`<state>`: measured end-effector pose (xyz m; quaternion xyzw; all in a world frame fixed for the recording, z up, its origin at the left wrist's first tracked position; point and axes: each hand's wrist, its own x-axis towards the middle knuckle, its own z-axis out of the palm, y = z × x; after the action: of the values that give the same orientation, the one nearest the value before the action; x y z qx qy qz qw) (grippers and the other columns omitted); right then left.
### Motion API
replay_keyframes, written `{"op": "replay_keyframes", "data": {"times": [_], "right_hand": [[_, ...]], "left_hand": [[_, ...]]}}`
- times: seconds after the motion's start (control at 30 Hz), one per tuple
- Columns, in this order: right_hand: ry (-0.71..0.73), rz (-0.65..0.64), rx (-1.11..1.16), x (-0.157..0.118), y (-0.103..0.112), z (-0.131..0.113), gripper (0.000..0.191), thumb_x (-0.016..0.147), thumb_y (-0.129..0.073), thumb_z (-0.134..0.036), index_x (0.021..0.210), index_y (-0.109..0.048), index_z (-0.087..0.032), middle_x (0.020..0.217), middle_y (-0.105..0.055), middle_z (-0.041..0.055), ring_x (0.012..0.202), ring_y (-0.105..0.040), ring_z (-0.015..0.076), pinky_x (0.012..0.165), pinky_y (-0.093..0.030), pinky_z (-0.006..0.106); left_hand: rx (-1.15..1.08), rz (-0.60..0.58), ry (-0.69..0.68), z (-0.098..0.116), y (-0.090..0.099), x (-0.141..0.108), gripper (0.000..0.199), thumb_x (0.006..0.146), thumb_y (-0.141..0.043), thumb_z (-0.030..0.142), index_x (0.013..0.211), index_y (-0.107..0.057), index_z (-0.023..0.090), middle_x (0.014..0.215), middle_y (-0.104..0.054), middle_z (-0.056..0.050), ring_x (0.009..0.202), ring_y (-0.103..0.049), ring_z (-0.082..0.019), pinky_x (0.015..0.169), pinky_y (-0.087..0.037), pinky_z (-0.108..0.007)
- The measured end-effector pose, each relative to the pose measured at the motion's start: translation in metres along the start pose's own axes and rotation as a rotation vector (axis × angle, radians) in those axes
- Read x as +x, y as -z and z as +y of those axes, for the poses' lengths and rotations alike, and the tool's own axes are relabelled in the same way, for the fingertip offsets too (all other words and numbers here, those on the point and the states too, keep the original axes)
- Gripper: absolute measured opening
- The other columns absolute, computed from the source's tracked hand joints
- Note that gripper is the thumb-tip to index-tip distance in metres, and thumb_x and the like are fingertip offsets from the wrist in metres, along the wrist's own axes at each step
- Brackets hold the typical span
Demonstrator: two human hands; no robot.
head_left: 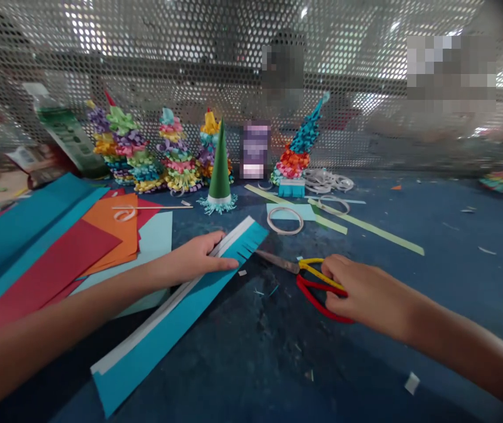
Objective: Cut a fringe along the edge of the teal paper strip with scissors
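A long blue paper strip (181, 323) with a white band along its upper edge slants across the middle. Short cuts form a fringe at its upper right end. My left hand (211, 255) pinches it just below that fringe. In my right hand (348, 285) are scissors (284, 263) with one yellow and one red handle; their blades point left, with the tip close to the fringed edge. Behind the strip stands a green paper cone (220, 170) with a light blue fringe round its base.
Coloured sheets (79, 247) lie at the left, a bottle (69, 132) behind them. Fringed multicoloured cones (178, 155) line the mesh panel (167, 47). A tape ring (285, 221), pale green strips (384, 234) and a phone (255, 150) are beyond my hands. Scraps dot the dark blue table (366, 376).
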<state>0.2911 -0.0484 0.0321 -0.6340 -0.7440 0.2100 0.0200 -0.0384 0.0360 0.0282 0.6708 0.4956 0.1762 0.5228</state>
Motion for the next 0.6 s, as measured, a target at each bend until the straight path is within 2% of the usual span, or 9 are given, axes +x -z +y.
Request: {"op": "replay_keyframes", "data": {"times": [0.07,0.13,0.17,0.23,0.3,0.37,0.43,0.5,0.6], "right_hand": [[-0.042,-0.005,0.083,0.004,0.003,-0.001,0.017,0.075,-0.069,-0.025,0.081,-0.053,-0.027,0.07,-0.06,0.0011,0.053,-0.055,0.0199,0.05,-0.033,0.031],[-0.043,-0.027,0.208,0.009,0.006,-0.002,0.016,0.076,-0.068,-0.03,0.082,-0.053,-0.027,0.07,-0.061,0.0008,0.055,-0.058,0.0202,0.05,-0.038,0.031],[-0.026,-0.039,0.283,0.012,0.007,-0.002,0.016,0.077,-0.066,-0.031,0.083,-0.052,-0.027,0.071,-0.062,0.0008,0.058,-0.06,0.0202,0.052,-0.043,0.031],[0.019,-0.059,0.432,0.016,0.008,-0.003,0.016,0.078,-0.063,-0.034,0.088,-0.053,-0.027,0.076,-0.063,0.0004,0.061,-0.062,0.0186,0.057,-0.05,0.031],[0.046,-0.068,0.556,0.019,0.009,-0.005,0.02,0.079,-0.06,-0.037,0.095,-0.053,-0.027,0.079,-0.062,-0.0009,0.056,-0.058,0.0155,0.054,-0.05,0.029],[0.048,-0.08,0.641,0.018,0.009,-0.005,0.026,0.08,-0.061,-0.043,0.099,-0.053,-0.027,0.079,-0.061,-0.0021,0.047,-0.05,0.0121,0.044,-0.044,0.026],[0.043,-0.111,0.687,0.011,0.009,-0.005,0.029,0.083,-0.065,-0.049,0.096,-0.053,-0.026,0.077,-0.059,-0.0034,0.042,-0.042,0.0093,0.037,-0.036,0.024],[0.046,-0.143,0.709,0.001,0.01,-0.005,0.03,0.088,-0.068,-0.053,0.092,-0.055,-0.026,0.072,-0.055,-0.0056,0.041,-0.038,0.0084,0.036,-0.034,0.023],[0.089,-0.12,0.648,-0.014,0.01,-0.007,0.035,0.087,-0.071,-0.058,0.083,-0.059,-0.025,0.064,-0.05,-0.0064,0.047,-0.04,0.0114,0.041,-0.035,0.023]], "left_hand": [[-0.024,0.001,0.018,0.002,0.001,-0.003,0.052,0.066,-0.096,0.04,0.11,-0.076,0.022,0.107,-0.084,-0.002,0.103,-0.075,-0.032,0.079,-0.055,-0.029],[-0.081,0.027,0.053,0.005,-0.003,-0.009,0.059,0.071,-0.093,0.045,0.122,-0.073,0.023,0.124,-0.081,-0.005,0.113,-0.074,-0.033,0.086,-0.057,-0.032],[-0.12,0.034,0.078,0.007,-0.006,-0.013,0.059,0.075,-0.09,0.049,0.125,-0.072,0.023,0.126,-0.081,-0.006,0.113,-0.075,-0.033,0.087,-0.059,-0.033],[-0.208,0.027,0.142,0.012,-0.013,-0.023,0.056,0.081,-0.083,0.056,0.123,-0.071,0.021,0.113,-0.084,-0.008,0.096,-0.079,-0.031,0.076,-0.062,-0.035],[-0.291,-0.006,0.187,0.019,-0.017,-0.032,0.047,0.082,-0.084,0.055,0.111,-0.075,0.02,0.096,-0.085,-0.005,0.078,-0.078,-0.026,0.066,-0.062,-0.033],[-0.373,-0.021,0.202,0.026,-0.017,-0.04,0.032,0.079,-0.089,0.048,0.092,-0.078,0.022,0.078,-0.081,0.001,0.065,-0.073,-0.018,0.061,-0.061,-0.026],[-0.393,0.019,0.198,0.031,-0.012,-0.045,0.024,0.077,-0.093,0.042,0.079,-0.078,0.024,0.065,-0.076,0.006,0.056,-0.067,-0.013,0.053,-0.056,-0.02],[-0.377,0.051,0.17,0.033,-0.007,-0.048,0.021,0.079,-0.093,0.04,0.075,-0.079,0.025,0.066,-0.078,0.007,0.056,-0.069,-0.011,0.051,-0.053,-0.016],[-0.411,0.049,0.125,0.035,-0.002,-0.05,0.019,0.084,-0.089,0.044,0.083,-0.083,0.026,0.083,-0.087,0.003,0.074,-0.079,-0.015,0.063,-0.06,-0.018]]}}
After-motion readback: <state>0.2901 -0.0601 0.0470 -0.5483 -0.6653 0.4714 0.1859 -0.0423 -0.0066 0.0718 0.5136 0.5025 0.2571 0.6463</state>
